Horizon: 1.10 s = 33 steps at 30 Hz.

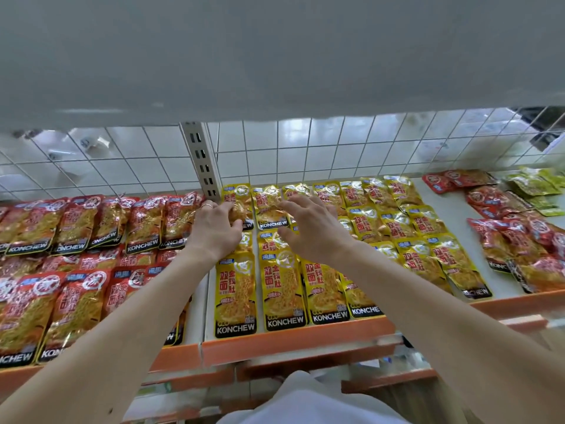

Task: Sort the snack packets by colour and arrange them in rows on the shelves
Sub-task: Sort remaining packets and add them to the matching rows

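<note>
Yellow snack packets lie in rows on the middle part of the shelf. Red packets fill the left section in rows. My left hand, with a ring on one finger, pinches the yellow packet at the back left corner of the yellow block. My right hand hovers just to its right with fingers spread and straight, over the back-row yellow packets, holding nothing.
A loose heap of red packets and some green packets lie unsorted at the right of the shelf. A white upright post and wire grid back stand behind. The shelf above overhangs closely.
</note>
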Tool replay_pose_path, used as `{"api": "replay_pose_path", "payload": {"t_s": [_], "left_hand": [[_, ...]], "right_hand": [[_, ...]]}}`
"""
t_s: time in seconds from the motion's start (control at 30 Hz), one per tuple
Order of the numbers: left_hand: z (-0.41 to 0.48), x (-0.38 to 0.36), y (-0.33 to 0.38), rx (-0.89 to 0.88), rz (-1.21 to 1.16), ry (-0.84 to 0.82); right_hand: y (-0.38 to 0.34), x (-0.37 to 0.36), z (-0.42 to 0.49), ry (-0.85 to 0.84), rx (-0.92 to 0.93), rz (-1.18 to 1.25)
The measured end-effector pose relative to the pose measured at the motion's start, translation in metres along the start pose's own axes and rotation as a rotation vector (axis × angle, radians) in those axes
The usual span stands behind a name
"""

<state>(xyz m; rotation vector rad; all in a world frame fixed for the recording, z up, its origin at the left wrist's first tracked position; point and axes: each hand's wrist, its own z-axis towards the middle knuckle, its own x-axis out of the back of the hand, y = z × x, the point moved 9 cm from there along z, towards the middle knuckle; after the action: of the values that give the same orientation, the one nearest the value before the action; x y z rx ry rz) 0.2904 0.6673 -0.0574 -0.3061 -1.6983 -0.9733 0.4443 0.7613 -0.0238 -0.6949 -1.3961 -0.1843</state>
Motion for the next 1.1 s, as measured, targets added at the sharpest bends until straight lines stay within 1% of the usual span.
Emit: {"api": "replay_pose_path", "payload": {"t_s": [0.13, 0.27, 0.5, 0.63, 0.8, 1.1], "left_hand": [[-0.013, 0.000, 0.011, -0.029, 0.077, 0.067], [-0.029, -0.008, 0.062, -0.214, 0.091, 0.132], [-0.062, -0.046, 0.183, -0.509, -0.103, 0.084], [-0.083, -0.068, 0.244, -0.607, -0.133, 0.058], [-0.099, -0.101, 0.309, -0.615, -0.127, 0.011], [-0.114, -0.176, 0.417, -0.644, -0.018, -0.074]], "right_hand": [[0.015, 0.008, -0.015, 0.036, -0.039, 0.047], [0.042, 0.027, -0.039, 0.128, -0.092, 0.095], [0.125, 0.079, -0.108, 0.289, -0.290, 0.077], [0.182, 0.107, -0.153, 0.344, -0.408, 0.092], [0.254, 0.134, -0.196, 0.348, -0.494, 0.083], [0.379, 0.167, -0.244, 0.335, -0.566, 0.045]]}}
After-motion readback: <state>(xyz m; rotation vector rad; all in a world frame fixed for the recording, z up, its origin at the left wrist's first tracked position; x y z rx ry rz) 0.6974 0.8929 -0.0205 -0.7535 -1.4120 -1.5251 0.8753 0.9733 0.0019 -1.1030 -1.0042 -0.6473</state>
